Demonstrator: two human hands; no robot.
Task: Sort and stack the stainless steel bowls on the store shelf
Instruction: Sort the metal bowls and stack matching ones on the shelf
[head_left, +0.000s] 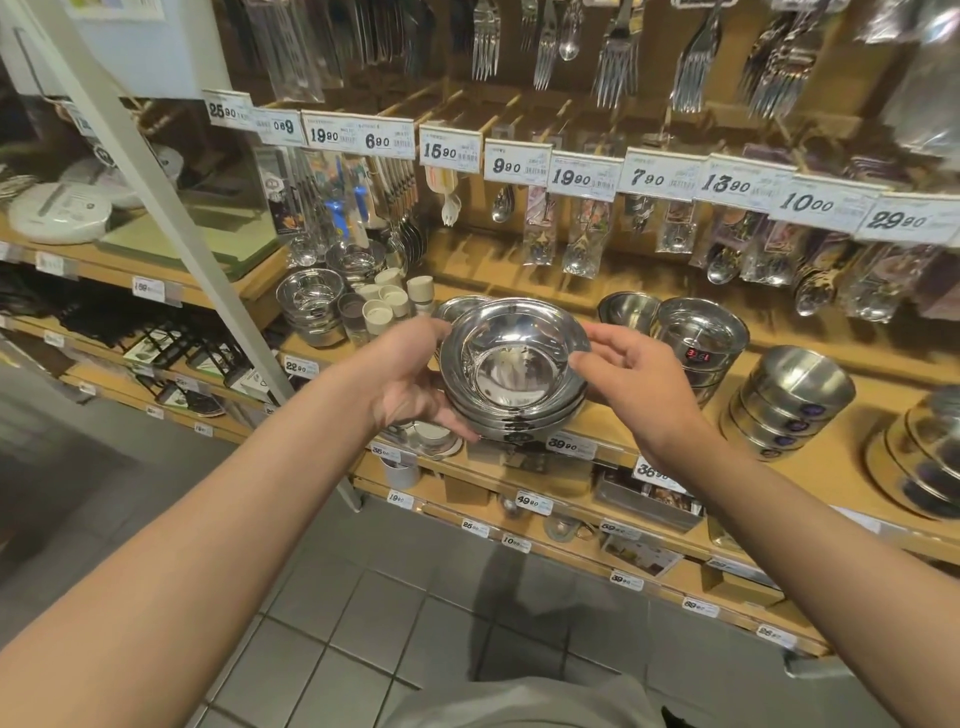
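Bowls (514, 364) — a nested stack — are held just above the front edge of the wooden shelf (649, 415). The left hand (415, 384) cups the stack from below, fingers curled under it; the right hand (634, 379) touches the rim with relaxed, open fingers. Farther back stand another bowl stack (701, 338) — and hanging spoons (582, 260).

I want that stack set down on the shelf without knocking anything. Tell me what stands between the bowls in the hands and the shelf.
Nothing visible blocks the way. The stack of bowls, held by the left hand with the right hand at its rim, hangs over the shelf. Another bowl sits just behind, and a taller stack stands to the right.
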